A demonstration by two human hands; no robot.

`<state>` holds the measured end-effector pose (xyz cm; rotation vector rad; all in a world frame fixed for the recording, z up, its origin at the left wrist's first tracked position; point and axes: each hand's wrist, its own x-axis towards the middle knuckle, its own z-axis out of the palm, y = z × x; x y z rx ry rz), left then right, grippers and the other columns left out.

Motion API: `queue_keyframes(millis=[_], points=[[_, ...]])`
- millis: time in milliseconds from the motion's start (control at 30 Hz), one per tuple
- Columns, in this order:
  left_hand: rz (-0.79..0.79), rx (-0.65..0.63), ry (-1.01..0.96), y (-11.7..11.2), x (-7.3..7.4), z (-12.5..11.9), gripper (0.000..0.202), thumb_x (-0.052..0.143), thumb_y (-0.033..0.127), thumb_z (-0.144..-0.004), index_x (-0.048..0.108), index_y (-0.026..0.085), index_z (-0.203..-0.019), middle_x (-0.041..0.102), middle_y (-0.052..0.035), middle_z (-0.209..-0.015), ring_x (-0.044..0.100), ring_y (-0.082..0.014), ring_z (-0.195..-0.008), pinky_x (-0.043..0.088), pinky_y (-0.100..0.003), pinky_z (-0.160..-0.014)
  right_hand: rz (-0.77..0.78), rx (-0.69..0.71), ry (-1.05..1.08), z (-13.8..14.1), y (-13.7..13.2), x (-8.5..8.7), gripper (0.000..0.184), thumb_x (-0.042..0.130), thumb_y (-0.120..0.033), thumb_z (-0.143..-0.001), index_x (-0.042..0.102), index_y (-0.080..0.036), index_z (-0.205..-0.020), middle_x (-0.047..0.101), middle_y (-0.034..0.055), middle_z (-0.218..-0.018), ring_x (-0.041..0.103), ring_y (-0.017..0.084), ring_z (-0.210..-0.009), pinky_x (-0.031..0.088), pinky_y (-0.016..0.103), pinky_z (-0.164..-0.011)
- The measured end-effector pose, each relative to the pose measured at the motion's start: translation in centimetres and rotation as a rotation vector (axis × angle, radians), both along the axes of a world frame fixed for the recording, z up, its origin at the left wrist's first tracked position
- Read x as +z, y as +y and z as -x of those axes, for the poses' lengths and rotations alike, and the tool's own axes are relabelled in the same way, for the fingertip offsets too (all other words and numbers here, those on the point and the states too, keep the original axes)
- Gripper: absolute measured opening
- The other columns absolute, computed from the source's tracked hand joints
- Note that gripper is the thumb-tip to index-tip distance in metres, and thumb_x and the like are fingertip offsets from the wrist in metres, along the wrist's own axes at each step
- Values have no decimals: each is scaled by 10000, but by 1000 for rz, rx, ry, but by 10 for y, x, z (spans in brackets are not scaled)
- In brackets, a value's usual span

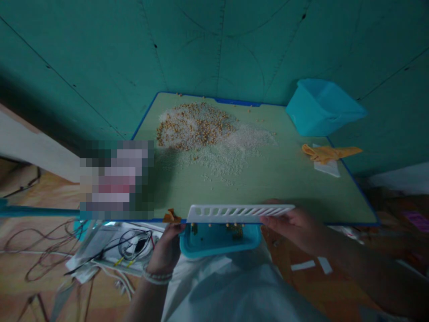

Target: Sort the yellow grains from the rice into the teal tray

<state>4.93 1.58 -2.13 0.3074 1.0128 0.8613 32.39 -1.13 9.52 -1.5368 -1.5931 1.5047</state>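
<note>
My right hand (pixel 283 219) is closed on the right end of a long white slotted plastic piece (pixel 231 213), held level at the table's front edge. Just below it, my left hand (pixel 169 243) grips the left end of a shallow blue tray (pixel 214 251). Some yellowish beans and darker small bits lie in the tray, which is partly hidden by the slotted piece. Farther back on the table (pixel 288 179), a heap of yellowish beans (pixel 201 123) is mixed with white grains (pixel 228 156) that spread toward the front.
A blue open-topped bin (pixel 323 109) stands at the table's back right, with an orange cloth (pixel 326 154) over a white piece in front. A crumpled brown scrap (pixel 171 216) lies by the front edge. Cables (pixel 134 243) fill a white box below left. A green wall rises behind.
</note>
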Motion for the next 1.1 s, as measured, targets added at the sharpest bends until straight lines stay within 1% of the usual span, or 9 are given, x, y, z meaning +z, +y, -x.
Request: queue_keyframes(millis=[167, 267, 367, 433, 500, 667, 833, 1000, 1100], points=[[-44, 27, 13, 1, -3, 1, 89, 740, 250, -508, 707, 172, -535, 703, -3, -530, 653, -218, -575, 502, -301, -572, -10, 94, -85, 1, -5, 5, 306, 436, -405, -876, 634, -180, -940, 643, 34, -838, 606, 139, -812, 483, 227, -725], [-33, 24, 20, 1, -1, 1, 95, 738, 248, -504, 703, 165, -530, 698, -9, -523, 653, -225, -577, 505, -311, -579, -20, 82, -75, 0, -5, 4, 300, 446, -404, -871, 636, -181, -933, 644, 29, -813, 608, 136, -773, 489, 221, -680], [13, 40, 13, 1, -1, 0, 89, 737, 224, -503, 700, 165, -559, 712, -2, -559, 658, -215, -598, 502, -295, -590, -30, -1, -51, 0, -3, 0, 291, 483, -400, -852, 645, -199, -986, 675, 41, -925, 626, 162, -876, 498, 257, -772], [29, 42, -5, 1, -1, -1, 111, 733, 215, -510, 706, 165, -605, 731, -7, -613, 669, -228, -658, 509, -303, -640, -25, -66, -23, 1, -1, -3, 293, 506, -401, -836, 653, -213, -1004, 678, 49, -1013, 616, 194, -979, 482, 314, -864], [12, 37, -26, 1, 0, -2, 154, 726, 213, -522, 717, 165, -668, 751, -24, -696, 675, -258, -742, 513, -333, -705, -18, -128, 7, 3, 3, -6, 291, 531, -410, -815, 664, -222, -994, 680, 52, -1045, 610, 219, -1017, 474, 359, -897], [-23, 31, -33, 2, 6, -5, 174, 717, 198, -528, 716, 177, -701, 756, -39, -747, 658, -316, -873, 510, -384, -777, -36, -253, 45, 4, 17, -15, 325, 560, -428, -787, 648, -213, -1014, 679, 60, -1062, 621, 232, -1000, 478, 397, -892], [-7, 86, 13, 1, 6, -5, 243, 714, 187, -528, 715, 169, -770, 754, -37, -833, 647, -320, -919, 504, -397, -809, -162, -380, 49, -4, 46, -23, 285, 593, -346, -754, 631, -203, -998, 685, 56, -1032, 631, 232, -956, 476, 412, -873], [22, 61, 14, 0, 1, -1, 113, 712, 191, -535, 692, 163, -643, 739, -32, -717, 653, -314, -897, 499, -400, -822, -270, -513, 23, -21, 77, -29, 291, 605, -349, -737, 606, -204, -989, 682, 65, -1019, 633, 247, -929, 467, 442, -860], [16, 65, -2, -1, 0, 0, 129, 719, 198, -540, 704, 171, -666, 742, -28, -727, 643, -314, -923, 493, -398, -830, -359, -555, -7, -36, 90, -33, 287, 611, -347, -734, 600, -204, -984, 675, 67, -1031, 624, 245, -953, 455, 445, -876]])
